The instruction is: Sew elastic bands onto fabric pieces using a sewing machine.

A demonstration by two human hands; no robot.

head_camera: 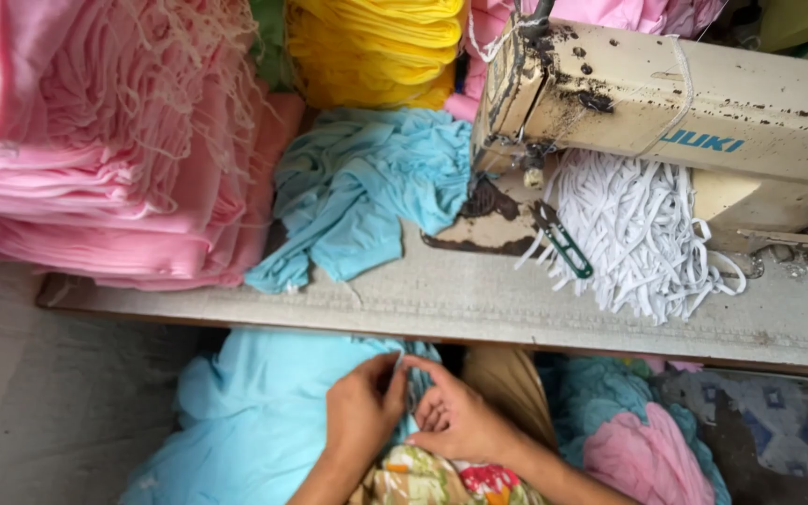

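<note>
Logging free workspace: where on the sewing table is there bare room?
Bare strip along the table's front edge, below the blue cloth and white elastic strips. Crowded behind: pink stacks, yellow pile, sewing machine.

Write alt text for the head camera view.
Two bare hands, left hand and right hand, pinch light blue fabric in the lap below a worn sewing table. On it sit a cream sewing machine, white elastic strips, green thread snips and stacked pink fabric.

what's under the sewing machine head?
Under the sewing machine: a pile of white elastic strips, green thread snips and a bare patch of table. The strips' far end is hidden beneath the machine body.
</note>
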